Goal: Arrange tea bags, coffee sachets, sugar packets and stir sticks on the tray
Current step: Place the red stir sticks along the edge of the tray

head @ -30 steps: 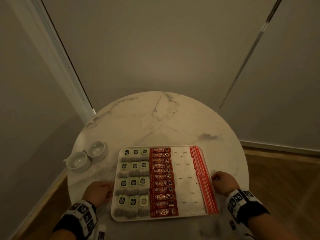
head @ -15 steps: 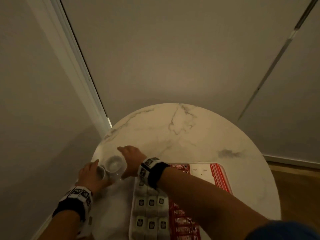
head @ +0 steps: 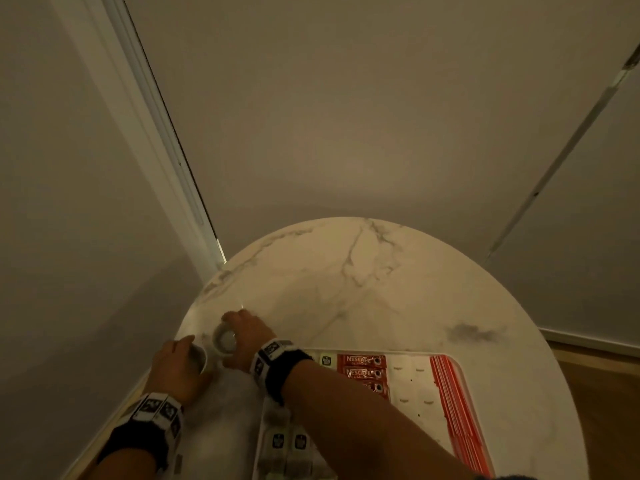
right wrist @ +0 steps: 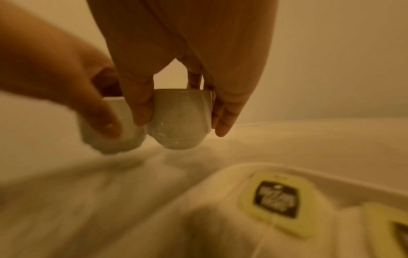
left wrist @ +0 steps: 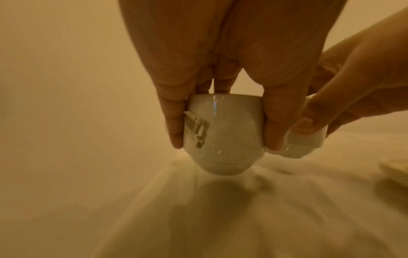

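1. We judge the arranging nearly complete: tea bags (head: 326, 360), coffee sachets (head: 364, 360), sugar packets (head: 410, 386) and stir sticks (head: 450, 393) lie in columns on the tray (head: 465, 372), on the table (head: 381, 289).
2. Left hand (head: 175, 368) has its grip around one cup (left wrist: 223, 132); right hand (head: 247, 337) clasps the other (right wrist: 180, 118).
3. Legible: "NESCAFE" on the sachets only.

A round white marble-patterned table (head: 363, 289) with grey veins fills the lower centre of the head view. At its lower right lies a white tray (head: 465, 382). Two small white cups (head: 223, 339) stand at the lower left, touching each other, just beside the tray's corner.
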Available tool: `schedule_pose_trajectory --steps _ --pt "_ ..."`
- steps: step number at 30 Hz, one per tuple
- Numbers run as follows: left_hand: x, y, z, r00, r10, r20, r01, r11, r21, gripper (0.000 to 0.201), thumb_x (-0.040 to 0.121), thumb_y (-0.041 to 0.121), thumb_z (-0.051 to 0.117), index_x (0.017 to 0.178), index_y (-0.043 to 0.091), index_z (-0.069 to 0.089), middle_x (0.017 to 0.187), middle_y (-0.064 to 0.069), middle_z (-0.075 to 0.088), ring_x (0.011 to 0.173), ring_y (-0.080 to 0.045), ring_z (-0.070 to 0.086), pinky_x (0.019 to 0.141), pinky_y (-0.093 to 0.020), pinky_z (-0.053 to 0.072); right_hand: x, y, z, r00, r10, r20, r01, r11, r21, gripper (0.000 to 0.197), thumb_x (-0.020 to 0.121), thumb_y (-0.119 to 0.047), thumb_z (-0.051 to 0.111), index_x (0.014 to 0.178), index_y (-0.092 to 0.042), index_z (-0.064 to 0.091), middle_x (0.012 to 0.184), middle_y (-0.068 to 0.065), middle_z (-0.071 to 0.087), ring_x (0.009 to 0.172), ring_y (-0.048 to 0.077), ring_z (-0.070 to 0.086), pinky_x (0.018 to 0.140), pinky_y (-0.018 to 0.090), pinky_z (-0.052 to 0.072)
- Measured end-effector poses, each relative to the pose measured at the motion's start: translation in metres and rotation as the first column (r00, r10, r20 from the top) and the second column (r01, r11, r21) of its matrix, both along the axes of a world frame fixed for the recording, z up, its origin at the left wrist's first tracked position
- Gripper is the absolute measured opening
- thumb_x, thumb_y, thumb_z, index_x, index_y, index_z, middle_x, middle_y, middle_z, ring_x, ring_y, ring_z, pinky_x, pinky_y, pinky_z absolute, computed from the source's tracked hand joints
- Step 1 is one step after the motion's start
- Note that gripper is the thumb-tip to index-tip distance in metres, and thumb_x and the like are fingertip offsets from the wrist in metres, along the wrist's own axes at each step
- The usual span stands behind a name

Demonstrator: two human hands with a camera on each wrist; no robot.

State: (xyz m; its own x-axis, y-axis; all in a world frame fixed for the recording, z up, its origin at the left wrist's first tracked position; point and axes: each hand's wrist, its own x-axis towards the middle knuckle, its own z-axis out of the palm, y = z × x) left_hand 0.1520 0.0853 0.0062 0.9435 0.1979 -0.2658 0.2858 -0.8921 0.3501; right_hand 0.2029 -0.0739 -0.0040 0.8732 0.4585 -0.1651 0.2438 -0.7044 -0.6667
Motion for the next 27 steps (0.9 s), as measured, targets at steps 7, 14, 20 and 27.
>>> schedule_pose_trajectory --steps 7,14,20,27 --pt "0.058 -0.098 0.026 0.974 -0.198 0.111 0.205 0.977 -0.062 0.087 0.068 0.035 0.081 0.140 0.015 0.039 0.137 -0.013 0.042 0.127 -0.031 0.039 0.107 -0.037 0.031 0.038 -0.133 0.043 0.967 -0.252 0.033 0.252 0.968 -0.003 0.080 0.072 -0.020 0.081 0.139 -0.020 0.038 0.136 0.006 0.041 0.120 0.029 0.048 0.099 0.038 0.044" --pt "0.084 -0.211 0.017 0.906 -0.421 0.033 0.422 0.904 -0.069 0.086 0.072 0.038 0.076 0.143 0.015 0.032 0.141 -0.008 0.035 0.129 -0.028 0.034 0.107 -0.036 0.033 0.016 -0.247 0.034 0.928 -0.372 0.003 0.366 0.913 -0.178 0.082 0.070 -0.024 0.082 0.138 -0.021 0.036 0.136 0.004 0.042 0.118 0.026 0.051 0.096 0.035 0.046" --pt "0.083 -0.240 -0.007 0.879 -0.473 -0.053 0.472 0.881 -0.040 0.087 0.072 0.040 0.076 0.142 0.016 0.032 0.142 -0.006 0.034 0.130 -0.027 0.033 0.107 -0.036 0.034 -0.005 -0.277 0.014 0.906 -0.424 -0.001 0.417 0.892 -0.173 0.083 0.071 -0.024 0.081 0.139 -0.020 0.035 0.136 0.004 0.041 0.118 0.026 0.051 0.095 0.033 0.046" --pt "0.079 -0.252 -0.016 0.839 -0.545 -0.011 0.544 0.838 -0.024 0.090 0.075 0.037 0.075 0.146 0.016 0.025 0.145 -0.007 0.031 0.131 -0.027 0.031 0.109 -0.035 0.031 -0.010 -0.281 0.002 0.888 -0.459 -0.022 0.449 0.877 -0.175 0.080 0.074 -0.027 0.079 0.140 -0.020 0.034 0.137 0.005 0.040 0.118 0.025 0.050 0.095 0.032 0.046"
